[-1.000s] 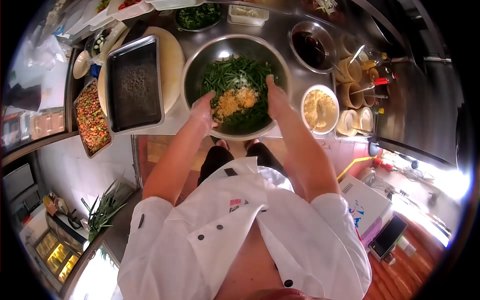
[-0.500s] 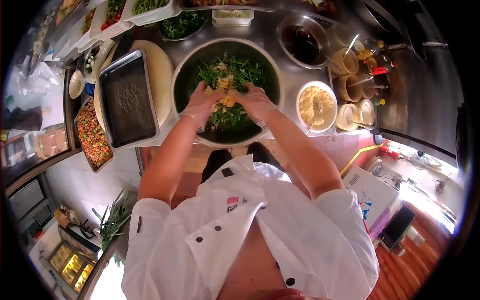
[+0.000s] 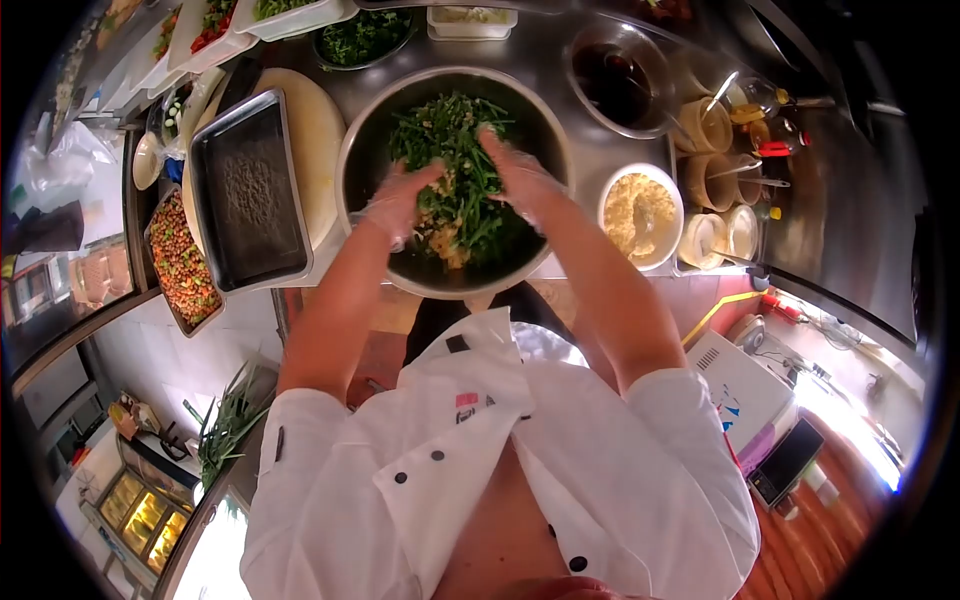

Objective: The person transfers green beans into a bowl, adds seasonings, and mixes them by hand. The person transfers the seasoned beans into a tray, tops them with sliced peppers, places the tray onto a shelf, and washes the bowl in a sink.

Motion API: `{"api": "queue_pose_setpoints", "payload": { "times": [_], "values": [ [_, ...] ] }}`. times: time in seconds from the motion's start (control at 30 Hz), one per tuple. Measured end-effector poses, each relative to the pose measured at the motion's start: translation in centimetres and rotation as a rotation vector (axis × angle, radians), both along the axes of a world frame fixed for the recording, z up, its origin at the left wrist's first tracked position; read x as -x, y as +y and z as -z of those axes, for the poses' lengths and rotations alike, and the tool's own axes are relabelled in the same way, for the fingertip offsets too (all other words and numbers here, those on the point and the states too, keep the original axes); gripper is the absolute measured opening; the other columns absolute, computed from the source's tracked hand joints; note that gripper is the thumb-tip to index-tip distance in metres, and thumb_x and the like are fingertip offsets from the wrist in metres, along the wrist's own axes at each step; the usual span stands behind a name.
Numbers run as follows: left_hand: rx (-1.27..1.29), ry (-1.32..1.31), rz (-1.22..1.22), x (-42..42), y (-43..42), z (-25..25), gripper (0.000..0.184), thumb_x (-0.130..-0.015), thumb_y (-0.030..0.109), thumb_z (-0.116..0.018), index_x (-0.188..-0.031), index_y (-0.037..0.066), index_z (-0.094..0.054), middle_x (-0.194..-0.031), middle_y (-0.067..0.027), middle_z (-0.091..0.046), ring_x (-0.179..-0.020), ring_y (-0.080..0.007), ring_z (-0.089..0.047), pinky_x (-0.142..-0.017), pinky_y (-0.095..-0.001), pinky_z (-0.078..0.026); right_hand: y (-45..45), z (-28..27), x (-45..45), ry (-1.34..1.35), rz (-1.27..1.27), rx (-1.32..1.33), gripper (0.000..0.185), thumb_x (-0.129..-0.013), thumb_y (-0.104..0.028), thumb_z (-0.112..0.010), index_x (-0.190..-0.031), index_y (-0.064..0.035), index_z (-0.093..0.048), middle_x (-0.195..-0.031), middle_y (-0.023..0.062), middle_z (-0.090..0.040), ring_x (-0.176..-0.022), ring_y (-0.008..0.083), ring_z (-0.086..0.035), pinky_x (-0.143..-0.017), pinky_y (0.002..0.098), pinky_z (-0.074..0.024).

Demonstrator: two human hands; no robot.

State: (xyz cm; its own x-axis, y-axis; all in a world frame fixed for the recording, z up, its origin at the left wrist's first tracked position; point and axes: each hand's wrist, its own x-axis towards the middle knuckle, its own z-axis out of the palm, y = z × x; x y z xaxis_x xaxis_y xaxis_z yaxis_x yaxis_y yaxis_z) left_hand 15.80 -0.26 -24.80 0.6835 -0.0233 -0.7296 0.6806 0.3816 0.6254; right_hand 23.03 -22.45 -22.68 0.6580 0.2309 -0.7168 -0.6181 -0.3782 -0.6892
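Observation:
A large metal bowl (image 3: 360, 262) holds chopped green vegetables (image 3: 455, 125) with minced garlic (image 3: 440, 243) scattered through and below them. My left hand (image 3: 400, 200), in a clear plastic glove, reaches into the bowl's left side, its fingers apart against the greens. On the right side my right hand (image 3: 520, 180), also in a clear glove, has its fingers spread along the greens. Some fingertips are hidden among the vegetables. Neither hand is closed round anything.
Left of the bowl, a dark metal tray (image 3: 250, 190) lies on a round board (image 3: 325, 150), beside a tray of peanuts (image 3: 185, 262). To the right are a white bowl of pale paste (image 3: 640, 217), a bowl of dark liquid (image 3: 618, 85) and seasoning pots (image 3: 705, 128).
Both hands went from the bowl's sides in to the middle, then slightly apart. The greens are heaped higher, and the garlic has spread among them and toward the near side.

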Motion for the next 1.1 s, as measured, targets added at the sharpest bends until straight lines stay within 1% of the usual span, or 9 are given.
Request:
{"api": "queue_pose_setpoints", "payload": {
  "times": [0.3,0.37,0.47,0.57,0.73,0.8,0.9,1.03,1.1],
  "values": [
    [-0.740,-0.024,0.203,-6.1,-1.0,4.9,0.091,-0.086,0.051,-0.078,-0.154,0.002,-0.041,-0.147,-0.0180,-0.054,-0.132,-0.0292,-0.054,-0.106,-0.0418,-0.047,3.5,1.5,-3.1,0.078,0.071,0.236,0.104,-0.093,-0.084,-0.035,-0.157,-0.0022,-0.038,-0.158,0.0208,-0.043,-0.145,0.0361,-0.040,-0.122,0.0456,-0.0227],
    [-0.340,0.006,0.272,-3.9,-0.5,0.4,0.087,-0.086,0.051,-0.078,-0.151,0.002,-0.046,-0.140,-0.0176,-0.060,-0.125,-0.0278,-0.060,-0.101,-0.0402,-0.051,3.1,-2.2,-1.5,0.117,-0.154,0.430,0.104,-0.093,-0.083,-0.035,-0.156,-0.0016,-0.039,-0.158,0.0199,-0.043,-0.141,0.0357,-0.044,-0.122,0.0415,-0.0219],
    [-0.153,-0.105,-0.065,1.9,-0.3,-1.2,0.084,-0.088,0.049,-0.077,-0.151,0.002,-0.046,-0.142,-0.0185,-0.057,-0.122,-0.0286,-0.061,-0.101,-0.0416,-0.051,-1.1,0.3,1.6,-0.011,0.026,0.064,0.087,-0.099,-0.069,-0.046,-0.153,-0.0015,-0.044,-0.149,0.0158,-0.054,-0.135,0.0297,-0.051,-0.117,0.0394,-0.0320],
    [-0.157,0.309,-0.171,3.9,-1.3,7.4,0.085,-0.090,0.051,-0.075,-0.152,0.003,-0.044,-0.147,-0.0176,-0.054,-0.123,-0.0311,-0.061,-0.104,-0.0455,-0.048,-0.4,7.0,5.1,0.126,0.414,-0.208,0.077,-0.101,-0.061,-0.054,-0.151,-0.0028,-0.047,-0.142,0.0137,-0.061,-0.129,0.0277,-0.056,-0.111,0.0404,-0.0413],
    [-0.319,0.061,0.067,0.3,-1.9,-0.4,0.084,-0.094,0.057,-0.066,-0.156,0.006,-0.041,-0.144,-0.0152,-0.058,-0.127,-0.0289,-0.059,-0.102,-0.0363,-0.048,2.7,-0.1,5.4,0.350,0.417,-0.510,0.073,-0.103,-0.059,-0.051,-0.148,-0.0014,-0.051,-0.148,0.0158,-0.053,-0.130,0.0281,-0.054,-0.108,0.0397,-0.0442],
    [0.007,-0.008,0.032,1.3,0.3,-2.5,0.074,-0.098,0.054,-0.063,-0.152,0.007,-0.047,-0.143,-0.0155,-0.060,-0.130,-0.0306,-0.058,-0.103,-0.0392,-0.050,2.0,-4.6,3.9,-0.132,-0.447,0.208,0.076,-0.100,-0.059,-0.055,-0.148,-0.0008,-0.049,-0.149,0.0209,-0.052,-0.136,0.0333,-0.050,-0.114,0.0423,-0.0394],
    [0.332,-0.096,-0.293,5.8,0.2,-2.9,0.066,-0.097,0.049,-0.068,-0.145,0.006,-0.053,-0.141,-0.0158,-0.061,-0.126,-0.0315,-0.060,-0.108,-0.0460,-0.048,1.9,-4.5,-0.8,-0.460,-0.656,0.404,0.072,-0.099,-0.060,-0.055,-0.147,-0.0068,-0.052,-0.149,0.0212,-0.052,-0.139,0.0367,-0.048,-0.117,0.0438,-0.0346],
    [0.529,0.177,-0.589,5.8,-4.1,-2.3,0.062,-0.095,0.047,-0.070,-0.141,0.007,-0.056,-0.131,-0.0145,-0.067,-0.119,-0.0314,-0.065,-0.107,-0.0478,-0.050,1.3,6.1,-5.7,-0.788,-0.543,0.432,0.072,-0.101,-0.061,-0.049,-0.151,-0.0093,-0.049,-0.155,0.0203,-0.047,-0.137,0.0387,-0.049,-0.115,0.0458,-0.0381],
    [0.401,0.123,-0.536,3.9,-5.6,2.9,0.067,-0.093,0.046,-0.073,-0.145,0.009,-0.052,-0.141,-0.0140,-0.061,-0.127,-0.0343,-0.059,-0.108,-0.0509,-0.049,2.3,6.4,-3.6,-0.124,0.003,0.075,0.073,-0.101,-0.061,-0.051,-0.152,-0.0089,-0.047,-0.151,0.0175,-0.052,-0.133,0.0345,-0.053,-0.112,0.0451,-0.0409]
  ]
}}
